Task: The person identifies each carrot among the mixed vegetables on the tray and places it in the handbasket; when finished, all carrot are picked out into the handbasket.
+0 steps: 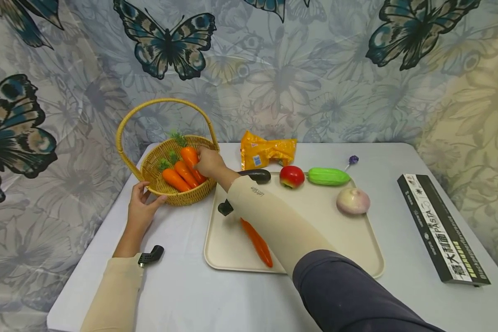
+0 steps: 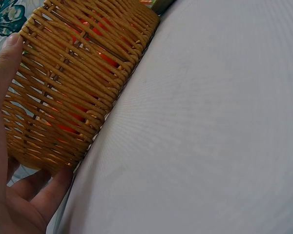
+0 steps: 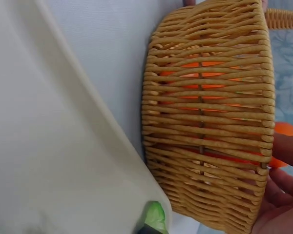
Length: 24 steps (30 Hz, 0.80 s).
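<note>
A yellow wicker basket (image 1: 182, 198) with a tall handle stands at the left of the table, several orange carrots (image 1: 176, 180) with green tops inside. My left hand (image 1: 143, 210) grips its near left side, thumb at the rim and fingers against the weave (image 2: 63, 87). Over the right rim reaches my right hand (image 1: 211, 163), its fingers around the upper part of the rightmost carrot (image 1: 189, 157). In the right wrist view that carrot (image 3: 285, 129) shows between the fingers above the rim; the fingertips are partly hidden.
A beige tray (image 1: 315, 221) holds another carrot (image 1: 257, 242), partly under my right arm, a dark eggplant (image 1: 257, 175), a red fruit (image 1: 292, 176), a green ridged vegetable (image 1: 328, 176) and an onion (image 1: 352, 201). Behind lies an orange packet (image 1: 267, 151); a pasta box (image 1: 444, 230) lies right.
</note>
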Each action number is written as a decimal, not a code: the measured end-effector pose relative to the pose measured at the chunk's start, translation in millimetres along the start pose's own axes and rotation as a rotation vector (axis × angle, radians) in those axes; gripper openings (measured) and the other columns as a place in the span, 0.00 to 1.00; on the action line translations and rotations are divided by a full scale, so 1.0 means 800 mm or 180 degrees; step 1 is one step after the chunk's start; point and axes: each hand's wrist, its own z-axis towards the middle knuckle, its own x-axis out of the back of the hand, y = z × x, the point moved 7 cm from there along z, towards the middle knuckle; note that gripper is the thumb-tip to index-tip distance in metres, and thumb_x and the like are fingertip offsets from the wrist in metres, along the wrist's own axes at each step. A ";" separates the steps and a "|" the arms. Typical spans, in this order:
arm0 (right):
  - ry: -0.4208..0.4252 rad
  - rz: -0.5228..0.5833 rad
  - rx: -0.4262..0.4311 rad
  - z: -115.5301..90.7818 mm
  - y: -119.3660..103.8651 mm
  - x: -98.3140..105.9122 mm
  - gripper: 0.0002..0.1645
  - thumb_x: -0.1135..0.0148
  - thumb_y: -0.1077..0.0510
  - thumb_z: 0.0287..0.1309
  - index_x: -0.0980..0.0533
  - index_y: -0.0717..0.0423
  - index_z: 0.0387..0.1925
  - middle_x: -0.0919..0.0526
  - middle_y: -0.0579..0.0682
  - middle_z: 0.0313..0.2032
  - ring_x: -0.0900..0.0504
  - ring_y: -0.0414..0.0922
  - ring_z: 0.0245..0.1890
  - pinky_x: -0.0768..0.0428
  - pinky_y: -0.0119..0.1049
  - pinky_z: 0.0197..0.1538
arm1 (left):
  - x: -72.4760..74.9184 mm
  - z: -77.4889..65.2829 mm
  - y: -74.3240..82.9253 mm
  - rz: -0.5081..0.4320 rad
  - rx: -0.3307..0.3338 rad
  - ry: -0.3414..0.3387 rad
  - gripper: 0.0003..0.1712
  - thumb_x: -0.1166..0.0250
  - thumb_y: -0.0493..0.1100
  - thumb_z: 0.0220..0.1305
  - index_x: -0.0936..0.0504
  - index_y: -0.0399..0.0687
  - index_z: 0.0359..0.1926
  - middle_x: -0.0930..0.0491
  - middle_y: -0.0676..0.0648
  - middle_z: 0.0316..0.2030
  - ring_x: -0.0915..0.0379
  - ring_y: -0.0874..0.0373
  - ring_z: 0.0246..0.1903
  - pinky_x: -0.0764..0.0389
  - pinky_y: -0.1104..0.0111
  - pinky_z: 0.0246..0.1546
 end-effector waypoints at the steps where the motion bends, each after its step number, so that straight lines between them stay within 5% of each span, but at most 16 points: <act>1: 0.0011 -0.0044 0.0008 0.000 0.000 0.000 0.31 0.34 0.51 0.62 0.32 0.52 0.64 0.19 0.46 0.47 0.22 0.41 0.42 0.22 0.32 0.41 | -0.001 0.000 0.000 0.0000 -0.0002 -0.0005 0.43 0.27 0.45 0.58 0.44 0.42 0.65 0.59 0.43 0.75 0.52 0.44 0.71 0.36 0.51 0.64; 7: 0.0058 -0.0389 0.0054 -0.001 0.001 -0.004 0.28 0.38 0.52 0.64 0.31 0.51 0.63 0.19 0.46 0.49 0.21 0.41 0.44 0.21 0.34 0.44 | -0.004 -0.002 -0.003 -0.0031 0.0022 -0.0010 0.43 0.27 0.45 0.57 0.44 0.43 0.65 0.56 0.43 0.75 0.51 0.45 0.71 0.35 0.52 0.63; 12: 0.0057 -0.0340 0.0146 -0.003 0.001 -0.006 0.28 0.39 0.54 0.66 0.32 0.51 0.66 0.18 0.46 0.49 0.21 0.41 0.39 0.21 0.33 0.40 | -0.004 -0.002 -0.005 -0.0049 0.0037 0.0005 0.43 0.26 0.44 0.57 0.43 0.43 0.65 0.57 0.43 0.75 0.51 0.45 0.71 0.35 0.52 0.64; 24: -0.0065 0.1400 0.0638 -0.024 0.022 0.020 0.26 0.37 0.56 0.65 0.29 0.55 0.63 0.22 0.48 0.45 0.18 0.47 0.42 0.19 0.31 0.39 | 0.000 0.000 0.002 -0.0050 0.0028 -0.0006 0.41 0.26 0.43 0.57 0.43 0.45 0.64 0.59 0.44 0.75 0.53 0.45 0.71 0.36 0.52 0.64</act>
